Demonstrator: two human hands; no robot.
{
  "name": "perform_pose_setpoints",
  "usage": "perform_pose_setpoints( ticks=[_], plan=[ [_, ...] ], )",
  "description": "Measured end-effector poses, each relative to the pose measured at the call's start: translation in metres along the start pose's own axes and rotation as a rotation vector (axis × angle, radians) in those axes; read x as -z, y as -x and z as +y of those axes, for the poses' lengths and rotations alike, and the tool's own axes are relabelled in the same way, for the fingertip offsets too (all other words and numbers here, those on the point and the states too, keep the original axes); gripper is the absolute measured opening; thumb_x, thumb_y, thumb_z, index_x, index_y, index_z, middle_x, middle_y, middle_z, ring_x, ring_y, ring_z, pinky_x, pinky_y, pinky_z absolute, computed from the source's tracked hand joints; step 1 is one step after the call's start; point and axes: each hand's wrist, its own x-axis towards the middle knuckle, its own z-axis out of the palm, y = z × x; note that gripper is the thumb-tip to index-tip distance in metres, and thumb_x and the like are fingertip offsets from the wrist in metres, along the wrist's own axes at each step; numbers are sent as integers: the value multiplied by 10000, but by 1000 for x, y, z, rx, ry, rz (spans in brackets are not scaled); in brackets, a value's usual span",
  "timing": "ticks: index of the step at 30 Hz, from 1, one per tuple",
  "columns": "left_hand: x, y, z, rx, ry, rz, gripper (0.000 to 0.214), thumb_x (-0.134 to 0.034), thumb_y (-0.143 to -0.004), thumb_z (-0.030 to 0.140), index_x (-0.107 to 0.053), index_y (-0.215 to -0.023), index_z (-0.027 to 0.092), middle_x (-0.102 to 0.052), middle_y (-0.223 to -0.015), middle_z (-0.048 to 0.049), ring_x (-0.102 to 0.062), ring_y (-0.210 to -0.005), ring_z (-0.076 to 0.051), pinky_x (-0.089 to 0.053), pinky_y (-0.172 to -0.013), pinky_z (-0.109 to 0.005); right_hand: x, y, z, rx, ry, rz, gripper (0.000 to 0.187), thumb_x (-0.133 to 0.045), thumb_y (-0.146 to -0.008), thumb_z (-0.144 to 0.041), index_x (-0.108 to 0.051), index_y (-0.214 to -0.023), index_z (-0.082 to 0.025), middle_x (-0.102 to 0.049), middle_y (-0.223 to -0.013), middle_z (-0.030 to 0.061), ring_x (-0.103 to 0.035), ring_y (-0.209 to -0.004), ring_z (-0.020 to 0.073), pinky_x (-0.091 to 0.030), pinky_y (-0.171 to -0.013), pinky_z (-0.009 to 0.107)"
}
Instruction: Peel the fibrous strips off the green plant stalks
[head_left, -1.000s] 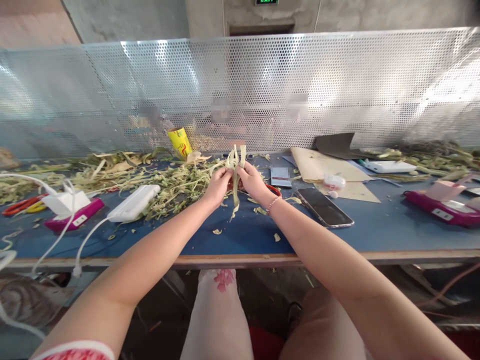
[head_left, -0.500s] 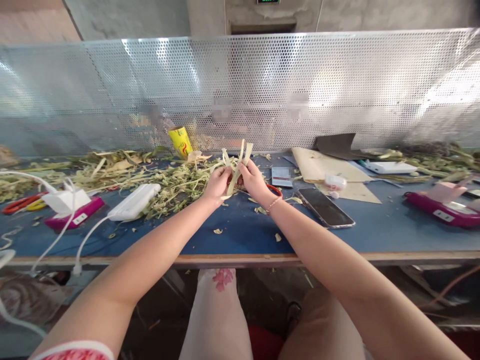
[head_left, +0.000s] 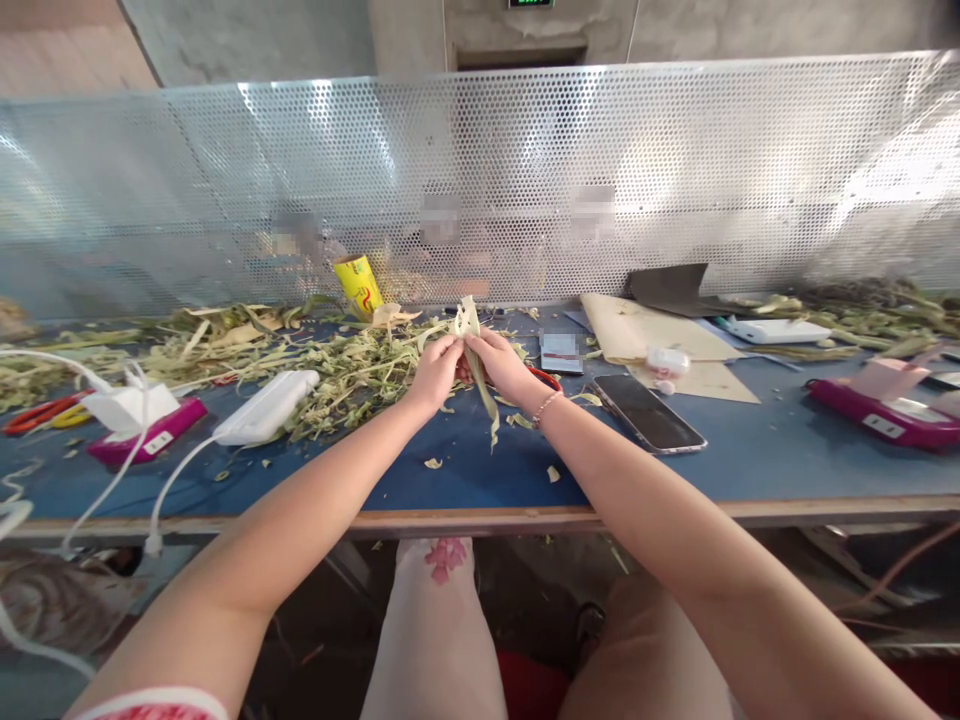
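Observation:
My left hand [head_left: 439,372] and my right hand [head_left: 501,362] meet over the blue tabletop, fingers pinched on pale green, dried-looking plant strips [head_left: 466,320]. The strips stick up in a small bunch above my fingertips. One longer strip [head_left: 487,395] hangs down between the hands toward the table. My fingers partly hide where the strips come together. Beside my left hand spreads a heap of dried plant pieces [head_left: 360,370]. Close to my right wrist lies something with a red-orange handle [head_left: 545,378], partly covered by the arm.
On the right lie a phone [head_left: 651,413], a small blue-grey box [head_left: 562,353], brown paper [head_left: 637,330] and a magenta power strip [head_left: 877,412]. To the left are a white power bank [head_left: 268,407], cables and another power strip [head_left: 150,430]. A yellow can [head_left: 358,284] stands near the perforated metal screen [head_left: 510,150].
The strips that stood tall and spread apart between my hands are now gathered lower and closer. One long strip now hangs downward. My hands have drawn nearer together.

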Motion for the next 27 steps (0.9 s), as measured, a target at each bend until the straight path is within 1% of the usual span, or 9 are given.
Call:
perform_pose_setpoints(
  ticks=[3,6,12,15,17,19,22,25,27],
  plan=[
    [3,0,-1,-51,-102,-9,291,-539,-784,413,-486,-609,186,-425,-480,29,-411,-422,-82,-332,-452,-226,0,0,0,-8,-3,-22,242,-487,-742,-436,-443,-700,-203,-395,-543,-61,-382,-481,69,-336,-463,197],
    [4,0,-1,-71,-153,6,325,-533,-790,422,-451,-584,184,-406,-471,32,-387,-395,-71,-300,-428,-225,-1,1,-2,15,-3,-11,210,-489,-745,-405,-454,-716,-201,-425,-560,-55,-414,-494,73,-364,-479,203],
    [-2,2,-1,-90,-77,38,343,-524,-801,388,-386,-563,184,-335,-455,56,-335,-369,-52,-270,-393,-207,-5,4,-4,96,-21,23,171,-462,-769,-378,-438,-758,-210,-444,-587,-52,-434,-507,86,-398,-490,223],
    [-3,1,-3,-125,-62,61,322,-522,-799,325,-387,-545,179,-343,-454,54,-339,-371,-52,-272,-378,-202,-6,5,-4,142,36,38,143,-433,-788,-347,-439,-755,-208,-440,-607,-42,-423,-526,93,-398,-508,235],
    [-4,0,-4,-132,-30,85,309,-524,-791,291,-389,-538,176,-337,-449,57,-332,-368,-47,-262,-371,-193,-6,5,-5,195,98,63,128,-417,-797,-323,-450,-759,-205,-446,-642,-31,-426,-567,100,-405,-552,245],
    [-5,0,-5,-118,24,115,307,-537,-777,270,-382,-529,174,-318,-440,63,-314,-363,-39,-244,-365,-184,-6,5,-5,260,160,86,119,-402,-804,-301,-458,-765,-202,-462,-687,-19,-441,-629,111,-412,-615,258],
    [-9,2,-2,-58,112,159,292,-544,-760,228,-385,-522,169,-295,-429,70,-288,-355,-31,-222,-360,-174,-6,4,-5,333,243,90,122,-381,-815,-286,-456,-767,-203,-477,-720,-8,-454,-692,127,-408,-684,279],
    [-13,4,2,-1,174,187,265,-521,-759,178,-400,-524,164,-298,-423,71,-285,-353,-30,-224,-359,-167,-5,4,-5,376,313,86,128,-364,-825,-283,-442,-761,-206,-477,-722,-6,-457,-698,134,-401,-705,294],
    [-15,5,4,12,194,188,266,-523,-758,174,-400,-523,162,-306,-424,71,-290,-353,-29,-229,-360,-165,-4,5,-5,396,354,94,129,-360,-828,-283,-431,-750,-209,-474,-721,-5,-455,-697,137,-397,-702,298]
  ],
)
